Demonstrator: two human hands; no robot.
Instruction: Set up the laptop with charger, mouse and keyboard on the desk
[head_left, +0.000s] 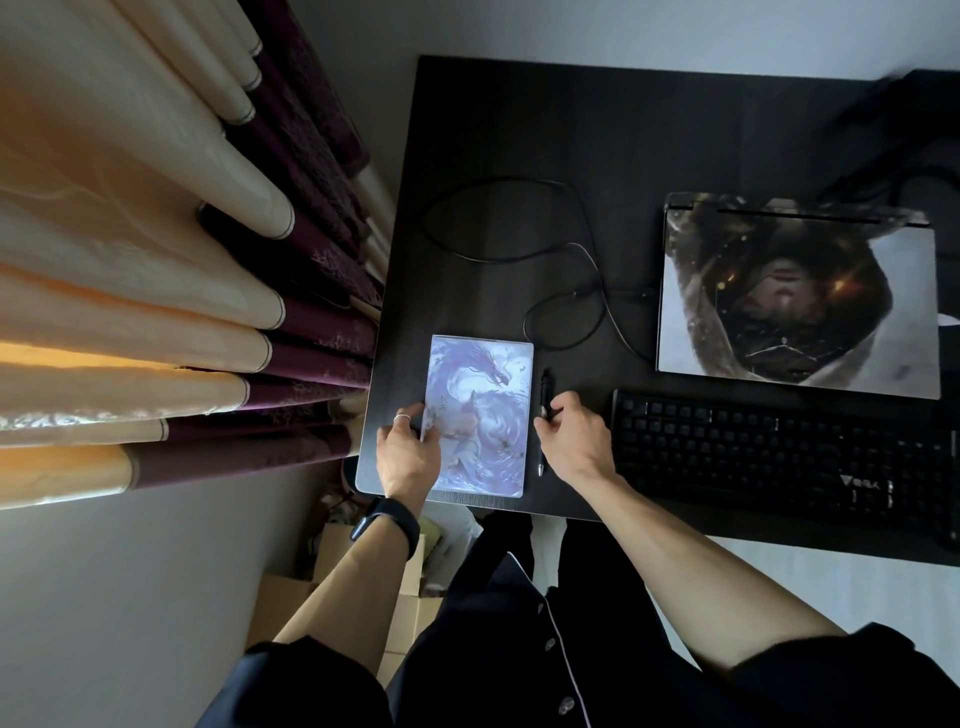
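Note:
A closed laptop (795, 296) with a picture on its lid lies at the right of the dark desk (519, 130). A black keyboard (779, 457) lies in front of it. A thin black cable (519, 254) loops across the desk and runs to the laptop's left edge. A notebook with a pale dragon cover (483, 395) lies at the desk's front left corner. My left hand (408, 449) holds its left edge, thumb on the cover. My right hand (571, 431) pinches a black pen (544, 410) lying just right of the notebook.
Cream and purple curtains (182, 291) hang close to the desk's left side. Cardboard boxes (322, 571) stand on the floor below the desk corner. More dark cables and a dark object (914, 145) sit at the back right.

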